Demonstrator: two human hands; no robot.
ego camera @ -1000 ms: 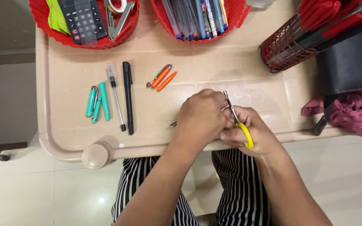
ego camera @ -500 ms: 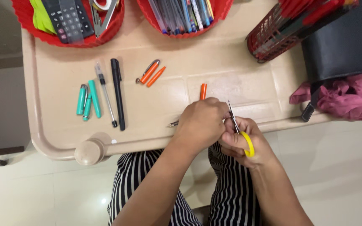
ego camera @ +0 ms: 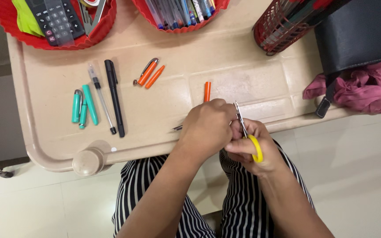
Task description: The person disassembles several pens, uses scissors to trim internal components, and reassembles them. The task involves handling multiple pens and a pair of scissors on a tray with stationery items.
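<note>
the beige plastic table [ego camera: 243,83] fills the upper half of the view, and both hands work at its near edge, around 6 o'clock from its middle. the left hand [ego camera: 208,128] is curled shut over a thin pen part, whose metal tip [ego camera: 177,128] pokes out toward 9 o'clock; the rest is hidden under the fingers. the right hand [ego camera: 254,147] is closed around the yellow-handled scissors [ego camera: 247,134], a finger through the loop, with the blades pointing to 12 o'clock and nearly together right beside the left knuckles. whether the blades bite on anything cannot be told.

to do this well, i judge the left hand should pin the part firmly against the table while the scissor tips work in small, controlled moves, angled away from the fingers, since blades and knuckles are almost touching.

around them, largest first: a black box [ego camera: 358,31] at 2 o'clock with a pink cloth [ego camera: 362,90] bunched below it; two red baskets along 12 o'clock, one holding a calculator [ego camera: 56,20], the other [ego camera: 179,13] full of pens; a red mesh holder [ego camera: 281,31] at 1 o'clock. smaller, at 9 to 10 o'clock: a black pen [ego camera: 114,98], a clear pen [ego camera: 100,98], teal pen pieces [ego camera: 84,108], orange pen pieces [ego camera: 150,74], and a lone orange cap [ego camera: 207,91] just beyond the left hand, near enough to be knocked.
</note>
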